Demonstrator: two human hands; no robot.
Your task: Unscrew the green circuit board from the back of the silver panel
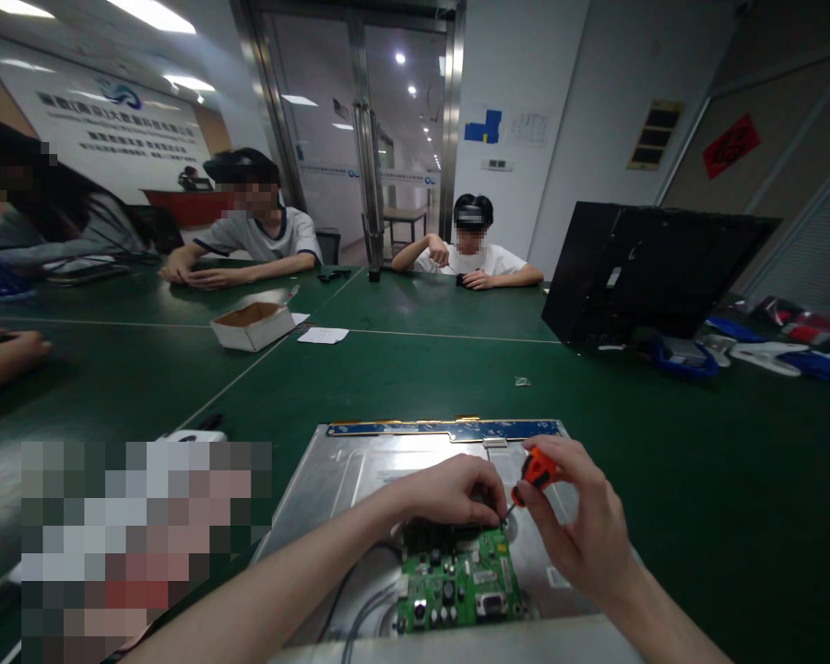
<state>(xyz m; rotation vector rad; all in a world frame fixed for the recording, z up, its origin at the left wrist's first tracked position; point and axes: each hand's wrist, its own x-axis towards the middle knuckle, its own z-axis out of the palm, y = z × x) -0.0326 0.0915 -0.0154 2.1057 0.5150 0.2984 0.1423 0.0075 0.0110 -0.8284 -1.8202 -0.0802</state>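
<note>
My right hand (pixel 585 516) grips a short screwdriver (pixel 539 468) with an orange and black handle. Its thin shaft slants down to the upper right corner of a green circuit board (pixel 456 581). Close to the screwdriver's tip, my left hand (pixel 456 489) has its fingers curled and pressed together at the board's upper edge; what they hold, if anything, is hidden. The board lies on the silver metal back of a flat display panel (pixel 366 461), which has a blue strip board (pixel 443 431) along its far edge. Grey cables (pixel 370 604) run from the board's left side.
A black monitor housing (pixel 636 277) stands at the right, beside blue and white items (pixel 767 355). An open cardboard box (pixel 253 325) and white paper (pixel 324 336) lie farther off on the green table (pixel 415 369). Several people sit around it; the one opposite (pixel 474 254) handles a small dark object.
</note>
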